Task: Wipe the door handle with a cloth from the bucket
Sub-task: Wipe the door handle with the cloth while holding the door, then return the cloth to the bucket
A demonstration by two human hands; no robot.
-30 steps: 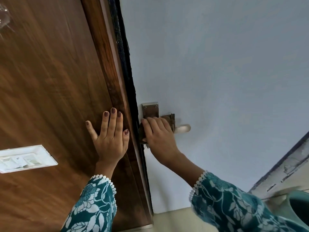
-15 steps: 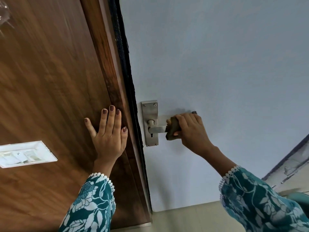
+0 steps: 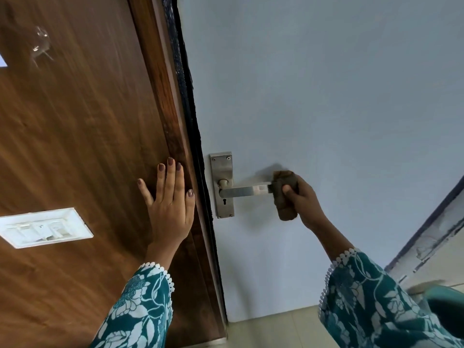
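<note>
A steel lever door handle (image 3: 244, 191) sticks out to the right from its backplate (image 3: 222, 172) on the pale blue door. My right hand (image 3: 302, 199) grips a brown cloth (image 3: 283, 197) wrapped around the lever's far right tip. Most of the lever's length is bare and shiny. My left hand (image 3: 170, 197) lies flat, fingers apart, on the brown wooden panel (image 3: 75, 146) just left of the door's edge. The bucket's teal rim (image 3: 442, 297) shows at the lower right, partly hidden by my sleeve.
A white switch plate (image 3: 45, 227) is fixed on the wooden panel at the left. A dark seal strip (image 3: 190, 116) runs along the gap between panel and door. Pale floor tiles (image 3: 271, 330) lie below. A worn wall corner (image 3: 431, 237) stands at the right.
My right hand has slid the cloth rightward along the lever, from the backplate out to its tip, uncovering the plate and the lever. My left hand has stayed flat on the panel.
</note>
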